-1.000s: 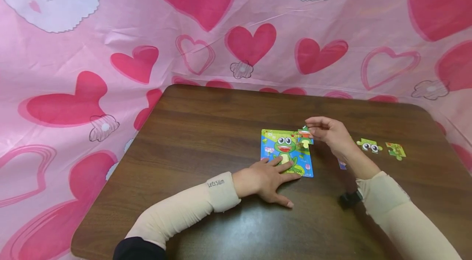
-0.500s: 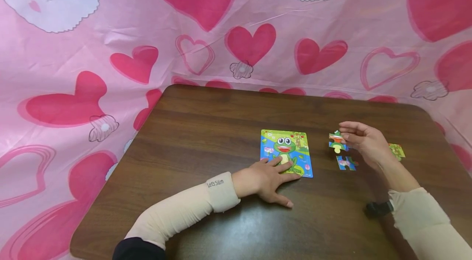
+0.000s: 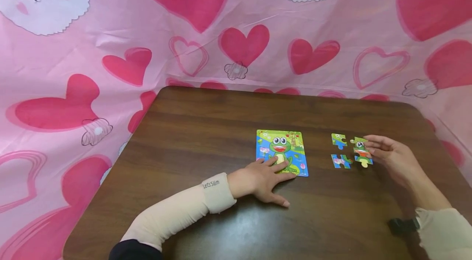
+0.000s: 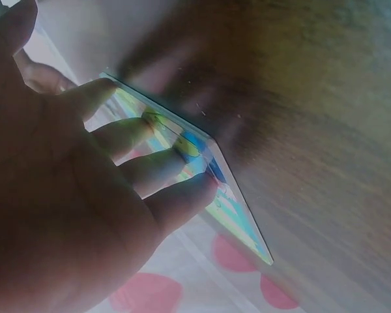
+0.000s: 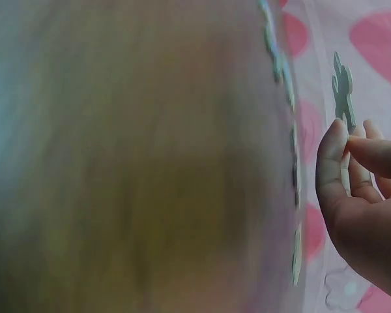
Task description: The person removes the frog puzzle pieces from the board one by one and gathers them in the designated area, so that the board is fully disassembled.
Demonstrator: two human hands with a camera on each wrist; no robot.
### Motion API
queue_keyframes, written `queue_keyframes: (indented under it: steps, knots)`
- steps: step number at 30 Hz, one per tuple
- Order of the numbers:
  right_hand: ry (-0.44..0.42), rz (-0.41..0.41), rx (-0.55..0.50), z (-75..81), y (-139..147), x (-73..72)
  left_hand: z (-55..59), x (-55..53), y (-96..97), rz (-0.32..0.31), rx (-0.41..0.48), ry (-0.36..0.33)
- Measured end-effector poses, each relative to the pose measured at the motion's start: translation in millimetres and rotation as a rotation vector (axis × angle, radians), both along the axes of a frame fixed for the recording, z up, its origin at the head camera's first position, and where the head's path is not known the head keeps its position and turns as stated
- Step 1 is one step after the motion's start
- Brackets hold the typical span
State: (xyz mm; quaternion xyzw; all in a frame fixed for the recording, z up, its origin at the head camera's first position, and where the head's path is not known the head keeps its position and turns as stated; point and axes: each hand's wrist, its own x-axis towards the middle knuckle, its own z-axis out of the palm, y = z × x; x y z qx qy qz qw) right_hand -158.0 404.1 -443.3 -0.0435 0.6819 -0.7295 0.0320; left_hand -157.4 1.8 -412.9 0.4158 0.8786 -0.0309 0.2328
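The right hand [image 3: 398,161] pinches a small cardboard jigsaw piece showing a red frog mouth and green body [image 3: 363,158] between thumb and fingertips, its fingers curved; the right wrist view shows the piece raised clear of the brown wood-grain table [image 3: 221,129]. The left hand [image 3: 264,180] lies flat with fingers spread, pressing the lower, six o'clock part of a square, blue-and-green frog picture board [image 3: 299,151] and covering some of it.

The held piece is at three o'clock from the board, well apart from it. In the head view it overlaps a green jigsaw piece with round white frog eyes [image 3: 357,141]. At ten o'clock from the held piece lies a green-and-blue jigsaw piece [image 3: 338,139]; at nine o'clock, a blue jigsaw piece with a pink flower [image 3: 340,161]. The right hand hides the tabletop beneath it. At twelve o'clock, beyond the table, hangs a pink, heart-printed cloth [image 3: 280,14].
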Motion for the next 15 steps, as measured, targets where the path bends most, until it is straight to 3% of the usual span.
queue_keyframes:
  steps: [6, 15]
  knots:
    - [-0.03, 0.006, 0.0, -5.9, 16, 10.7, 0.5, 0.7, -1.0, -0.002, 0.005, 0.001]
    - [-0.046, 0.041, 0.058, -8.4, 23, 11.4, 1.8, 0.9, -0.5, 0.001, 0.006, -0.004]
